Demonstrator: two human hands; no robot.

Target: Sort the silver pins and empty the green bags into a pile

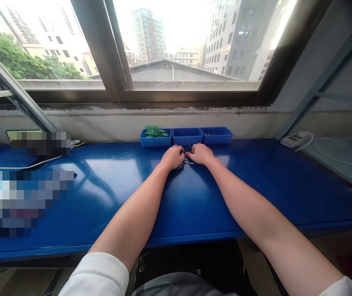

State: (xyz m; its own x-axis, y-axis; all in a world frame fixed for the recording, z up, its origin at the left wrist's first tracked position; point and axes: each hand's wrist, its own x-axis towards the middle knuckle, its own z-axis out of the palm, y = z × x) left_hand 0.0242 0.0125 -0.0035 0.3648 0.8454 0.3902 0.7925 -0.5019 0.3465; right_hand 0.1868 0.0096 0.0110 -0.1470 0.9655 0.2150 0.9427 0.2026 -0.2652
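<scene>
Both arms reach forward over the blue tabletop, and the hands meet just in front of three blue bins. My left hand (174,157) is closed, its fingers curled down; whatever they hold is hidden. Close beside it, my right hand (201,153) is also closed, thumb pointing at the left fingertips. A thin, slender piece pokes up by the right fingers, too small to name. Several small thin dark and silvery pieces (189,163) lie on the table under and between the hands. The middle bin (187,136) is directly behind them.
The left bin (156,142) holds green plastic packaging (155,131); the right bin (217,137) holds small thin pieces. A white power strip (296,139) with a cable is at the right. Blurred items and cables lie at the left. Metal frame posts and a window wall stand behind.
</scene>
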